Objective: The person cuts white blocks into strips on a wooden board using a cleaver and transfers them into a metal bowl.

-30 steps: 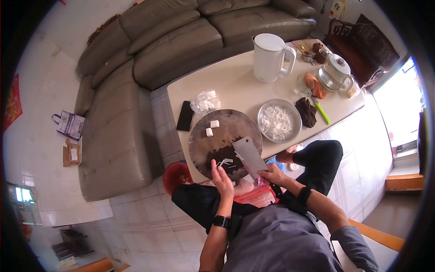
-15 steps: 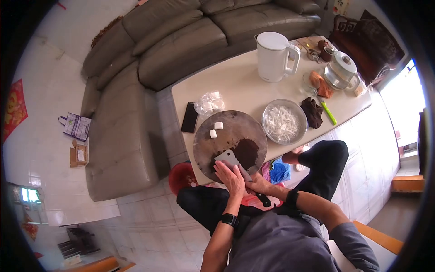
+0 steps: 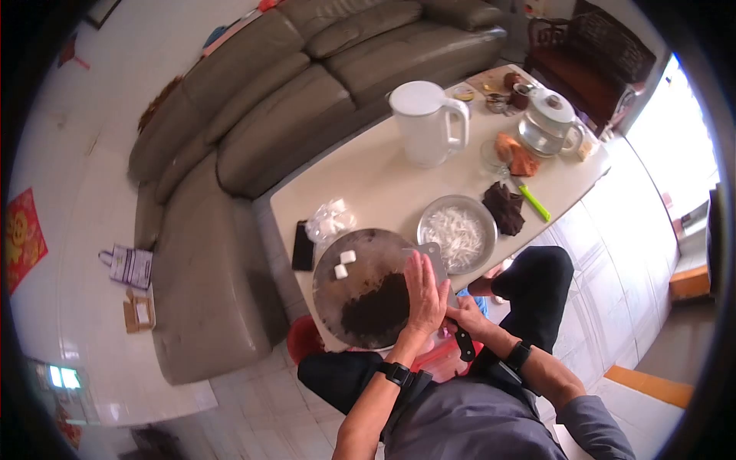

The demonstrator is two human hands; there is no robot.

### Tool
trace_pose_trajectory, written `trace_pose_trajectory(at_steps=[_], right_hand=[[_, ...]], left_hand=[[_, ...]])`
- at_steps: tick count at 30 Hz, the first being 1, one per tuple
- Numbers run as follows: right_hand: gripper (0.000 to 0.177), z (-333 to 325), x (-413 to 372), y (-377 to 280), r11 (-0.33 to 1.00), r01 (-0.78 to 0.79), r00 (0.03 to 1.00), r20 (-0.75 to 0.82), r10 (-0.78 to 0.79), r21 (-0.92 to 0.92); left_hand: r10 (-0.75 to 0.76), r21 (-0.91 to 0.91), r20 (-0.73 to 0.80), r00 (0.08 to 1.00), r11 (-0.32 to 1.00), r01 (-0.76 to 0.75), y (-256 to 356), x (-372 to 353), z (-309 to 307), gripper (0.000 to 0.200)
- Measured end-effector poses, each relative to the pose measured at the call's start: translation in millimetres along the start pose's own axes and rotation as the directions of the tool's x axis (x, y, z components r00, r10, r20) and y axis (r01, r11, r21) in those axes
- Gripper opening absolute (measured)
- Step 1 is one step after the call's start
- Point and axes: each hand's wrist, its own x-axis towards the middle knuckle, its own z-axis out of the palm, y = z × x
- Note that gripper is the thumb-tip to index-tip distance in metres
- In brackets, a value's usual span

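Observation:
My right hand (image 3: pixel 469 317) is closed on the black handle of a cleaver (image 3: pixel 435 264), whose grey blade stands over the right edge of the round board. Flat against the blade lies my left hand (image 3: pixel 426 295), its fingers stretched out. On the round board (image 3: pixel 330 295) are two white cubes (image 3: pixel 344 264) and a dark wet patch (image 3: pixel 376 313). A metal bowl (image 3: pixel 458 234) of white shreds stands just beyond the blade.
The table (image 3: pixel 368 180) also bears a white jug (image 3: pixel 425 123), a glass teapot (image 3: pixel 547 123), a dark crumpled item (image 3: pixel 504 208), a green-handled knife (image 3: pixel 534 202), a plastic bag (image 3: pixel 330 222) and a black phone (image 3: pixel 303 245). A sofa (image 3: pixel 268 130) stands behind.
Both hands and the cleaver have moved right across the board to its edge, near the bowl. More of the dark patch shows. The camera view has shifted.

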Motion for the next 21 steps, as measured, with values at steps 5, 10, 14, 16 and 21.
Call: trace_pose_trajectory(at_steps=[5, 10, 14, 16, 21], right_hand=[[0.025, -39.5, -3.3, -14.3, 0.985, 0.156, 0.967, -0.217, -0.136, 0.077], [0.022, -66.1, -5.2, -24.0, 0.987, 0.163, 0.947, -0.281, -0.157, -0.001], [0.023, -69.3, -13.1, -44.8, 0.981, 0.157, 0.938, -0.294, -0.185, -0.115], [0.022, -71.5, -15.0, -44.1, 0.981, 0.149, 0.932, -0.312, -0.182, -0.127], [0.020, -72.7, -31.7, -45.1, 0.979, 0.109, 0.933, -0.322, -0.160, -0.171]], left_hand=[[0.250, -0.170, 0.239, 0.938, 0.962, -0.213, 35.9, 37.0, 15.0, 0.066], [0.266, -0.302, 0.350, 0.898, 0.940, -0.161, 33.8, 47.6, 52.5, 0.071], [0.213, -0.269, 0.347, 0.913, 0.956, -0.120, 31.1, 61.7, 65.3, 0.081], [0.194, -0.252, 0.361, 0.912, 0.962, -0.105, 26.0, 67.0, 70.1, 0.084], [-0.102, -0.220, 0.398, 0.912, 0.954, 0.203, 6.3, 67.0, 80.8, 0.090]])
